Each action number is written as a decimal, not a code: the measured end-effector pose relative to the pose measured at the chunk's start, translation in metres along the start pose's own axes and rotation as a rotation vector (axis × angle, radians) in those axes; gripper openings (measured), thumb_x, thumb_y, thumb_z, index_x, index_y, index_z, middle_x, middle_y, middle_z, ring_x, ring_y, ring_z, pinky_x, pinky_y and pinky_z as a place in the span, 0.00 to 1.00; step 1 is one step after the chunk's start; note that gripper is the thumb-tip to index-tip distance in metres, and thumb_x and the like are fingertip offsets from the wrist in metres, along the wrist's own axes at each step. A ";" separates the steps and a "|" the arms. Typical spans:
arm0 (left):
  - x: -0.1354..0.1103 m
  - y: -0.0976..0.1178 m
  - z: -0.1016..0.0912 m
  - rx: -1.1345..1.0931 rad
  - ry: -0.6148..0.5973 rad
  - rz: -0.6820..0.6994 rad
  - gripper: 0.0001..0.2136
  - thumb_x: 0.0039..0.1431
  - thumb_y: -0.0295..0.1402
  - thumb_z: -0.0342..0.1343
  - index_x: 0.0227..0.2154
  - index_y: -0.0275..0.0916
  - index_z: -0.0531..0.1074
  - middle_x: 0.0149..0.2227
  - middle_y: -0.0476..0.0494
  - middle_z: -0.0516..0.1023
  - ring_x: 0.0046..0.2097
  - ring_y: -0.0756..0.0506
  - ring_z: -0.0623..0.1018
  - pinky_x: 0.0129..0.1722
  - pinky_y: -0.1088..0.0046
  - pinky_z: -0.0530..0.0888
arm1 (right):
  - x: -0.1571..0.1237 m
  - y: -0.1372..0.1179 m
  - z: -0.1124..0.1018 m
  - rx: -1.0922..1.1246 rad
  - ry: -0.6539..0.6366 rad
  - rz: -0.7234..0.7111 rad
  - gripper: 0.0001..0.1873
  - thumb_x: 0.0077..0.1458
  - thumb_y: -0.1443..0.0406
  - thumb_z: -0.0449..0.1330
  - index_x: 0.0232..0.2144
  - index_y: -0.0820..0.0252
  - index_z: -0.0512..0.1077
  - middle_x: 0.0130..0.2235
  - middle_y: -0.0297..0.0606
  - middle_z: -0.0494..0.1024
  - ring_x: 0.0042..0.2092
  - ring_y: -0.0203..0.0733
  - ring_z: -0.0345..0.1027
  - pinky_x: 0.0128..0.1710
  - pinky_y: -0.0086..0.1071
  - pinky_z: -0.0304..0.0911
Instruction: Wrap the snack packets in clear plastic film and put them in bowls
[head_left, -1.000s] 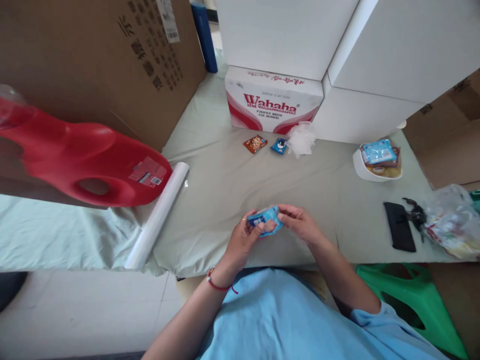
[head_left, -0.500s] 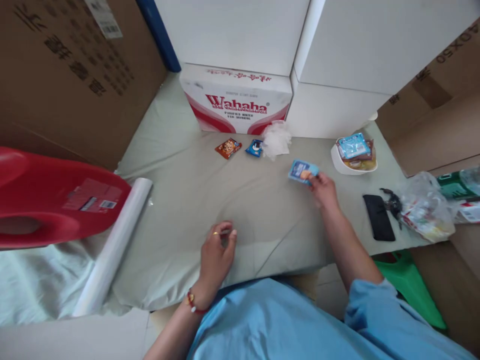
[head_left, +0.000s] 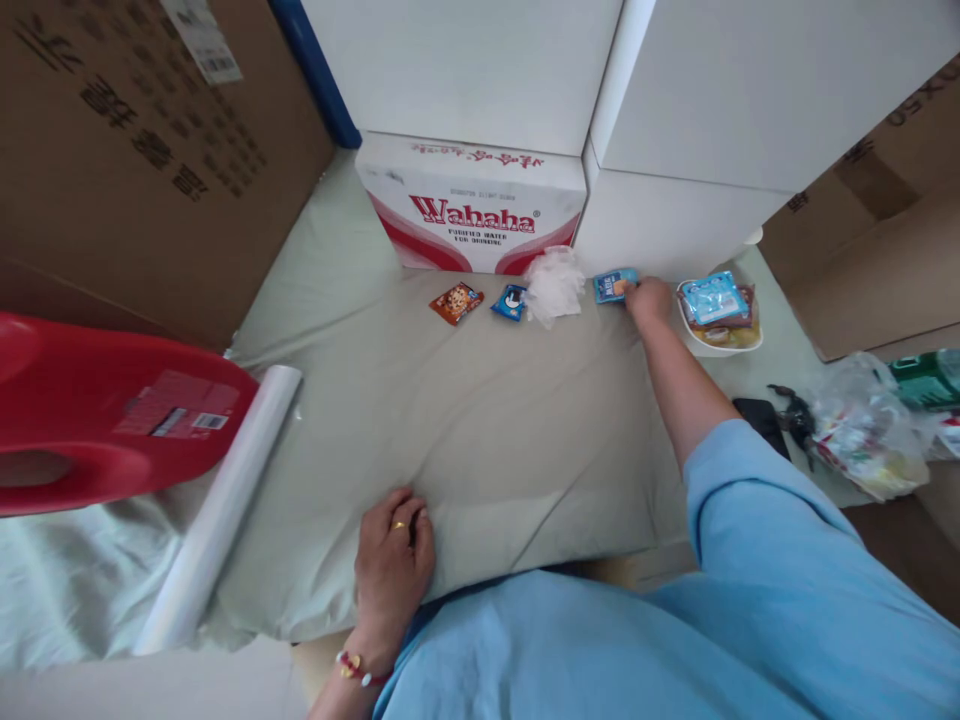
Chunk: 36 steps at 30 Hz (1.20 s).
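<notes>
My right hand [head_left: 649,304] reaches to the back of the cloth-covered table, its fingers closed on the right end of a small blue snack packet [head_left: 611,286]. To the left of that packet lies a crumpled heap of clear plastic bags [head_left: 554,287]. Farther left are a dark blue snack packet [head_left: 509,302] and an orange-brown cookie packet [head_left: 456,303]. Right of the hand stands a white tub [head_left: 721,350] filled with packets, a light blue packet [head_left: 714,297] on top. My left hand [head_left: 394,556] rests near the front edge, fingers curled, with nothing visible in it.
A Wahaha water carton [head_left: 472,205] and white cabinets [head_left: 682,100] line the back. On the left are a red plastic jug [head_left: 142,410], a white roll [head_left: 221,510] and a large cardboard box [head_left: 150,150]. A black phone [head_left: 759,424] and a plastic bag [head_left: 862,425] lie right.
My right hand has carried the blue packet back to the row beside the plastic bags. My left hand has moved left and closer to the front edge.
</notes>
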<state>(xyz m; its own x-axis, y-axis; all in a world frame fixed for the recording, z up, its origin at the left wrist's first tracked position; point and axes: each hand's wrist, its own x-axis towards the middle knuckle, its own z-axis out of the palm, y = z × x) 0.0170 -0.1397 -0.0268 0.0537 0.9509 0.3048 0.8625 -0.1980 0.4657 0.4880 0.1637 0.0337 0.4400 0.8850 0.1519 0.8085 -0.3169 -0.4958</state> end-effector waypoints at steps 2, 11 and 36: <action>0.000 0.000 0.001 -0.004 0.002 0.016 0.09 0.69 0.33 0.51 0.41 0.39 0.76 0.48 0.34 0.79 0.51 0.37 0.78 0.53 0.54 0.77 | -0.021 -0.004 -0.011 -0.085 0.068 0.003 0.26 0.71 0.58 0.55 0.52 0.84 0.73 0.54 0.64 0.74 0.49 0.38 0.69 0.54 0.38 0.61; 0.000 0.000 0.002 -0.027 0.005 0.006 0.08 0.68 0.34 0.52 0.40 0.40 0.76 0.48 0.34 0.79 0.51 0.36 0.77 0.54 0.53 0.76 | -0.118 0.059 -0.044 -0.467 0.183 0.025 0.21 0.67 0.62 0.56 0.60 0.60 0.71 0.59 0.55 0.69 0.51 0.52 0.69 0.43 0.38 0.63; 0.004 -0.005 0.003 0.143 0.059 0.155 0.07 0.67 0.34 0.54 0.39 0.38 0.76 0.44 0.34 0.81 0.45 0.37 0.78 0.50 0.57 0.75 | 0.019 0.193 -0.092 -0.484 0.183 0.252 0.24 0.64 0.67 0.53 0.50 0.84 0.79 0.48 0.68 0.78 0.44 0.52 0.66 0.47 0.40 0.56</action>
<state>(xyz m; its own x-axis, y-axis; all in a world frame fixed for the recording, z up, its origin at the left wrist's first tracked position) 0.0139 -0.1339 -0.0301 0.1655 0.8954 0.4134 0.9092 -0.3009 0.2878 0.6878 0.0878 0.0197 0.6682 0.7018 0.2468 0.7373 -0.6689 -0.0943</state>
